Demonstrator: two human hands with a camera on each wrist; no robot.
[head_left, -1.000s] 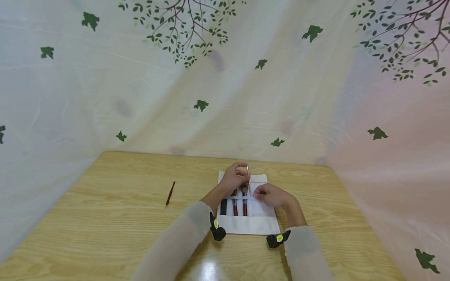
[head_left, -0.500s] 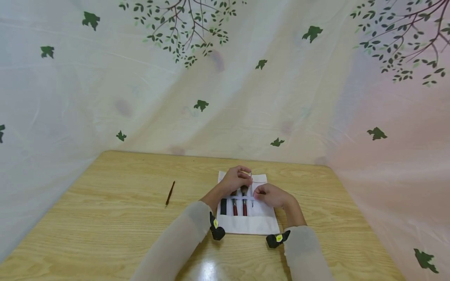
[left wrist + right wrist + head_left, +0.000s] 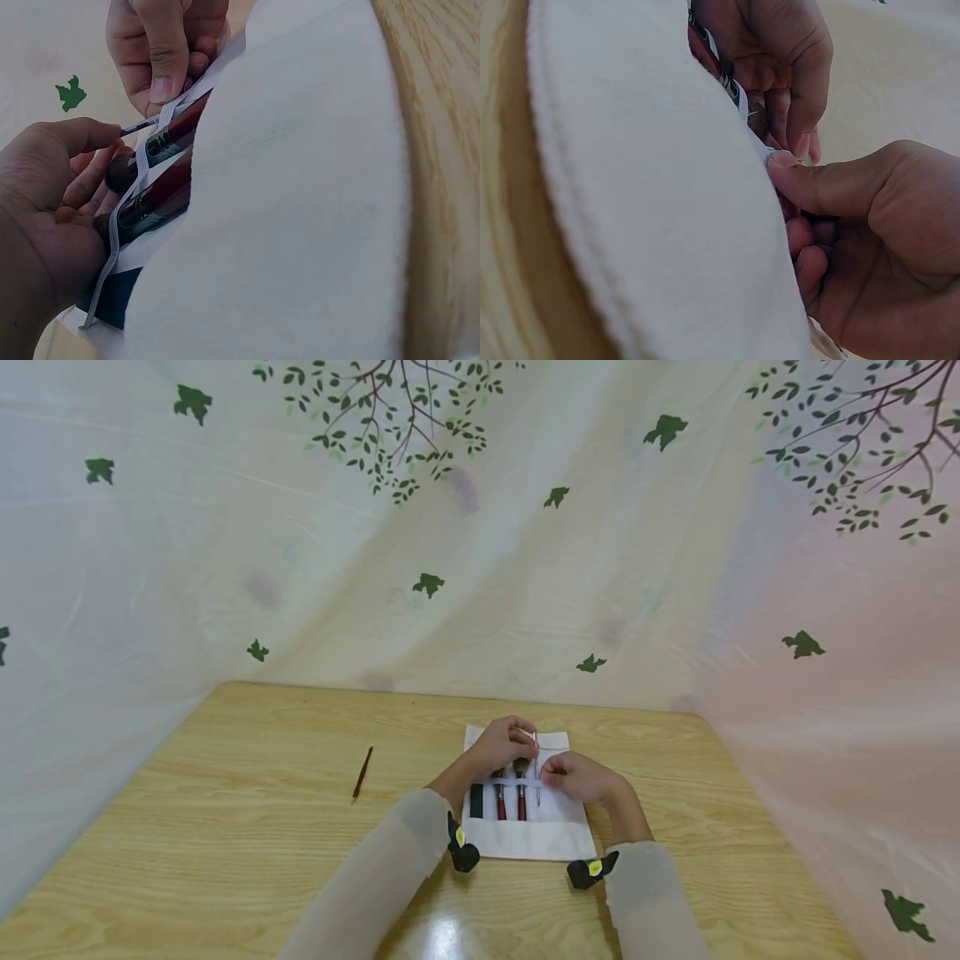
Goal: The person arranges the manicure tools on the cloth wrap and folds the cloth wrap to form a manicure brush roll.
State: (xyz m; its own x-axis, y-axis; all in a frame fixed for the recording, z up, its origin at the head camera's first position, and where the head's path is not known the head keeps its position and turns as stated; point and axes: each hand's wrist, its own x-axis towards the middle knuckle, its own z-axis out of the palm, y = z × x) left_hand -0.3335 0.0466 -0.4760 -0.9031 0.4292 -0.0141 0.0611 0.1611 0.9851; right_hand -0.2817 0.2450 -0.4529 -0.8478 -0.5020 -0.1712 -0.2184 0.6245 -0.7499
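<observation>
A white cloth brush roll (image 3: 528,841) lies unrolled on the table, with a white elastic band (image 3: 142,169) across it. My left hand (image 3: 501,745) pinches a thin silver stick-like tool (image 3: 537,795) between thumb and fingers near its upper end. The tool's lower part passes the band and points down at the roll's pocket. With thumb and curled fingers, my right hand (image 3: 581,777) pinches the band just right of the tool. Two dark-bristled brushes (image 3: 522,803) with red handles sit under the band, handles in the pocket. A flat black item (image 3: 477,802) stands left of them.
Left of the roll, a slim brown wooden stick tool (image 3: 363,774) with pointed ends lies on the wooden table (image 3: 225,827). A pale curtain (image 3: 480,543) printed with leaves and branches hangs behind the table's far edge.
The silver tool has slid down past the band toward the pocket, and my left hand has lowered slightly with it. My right hand stays at the band.
</observation>
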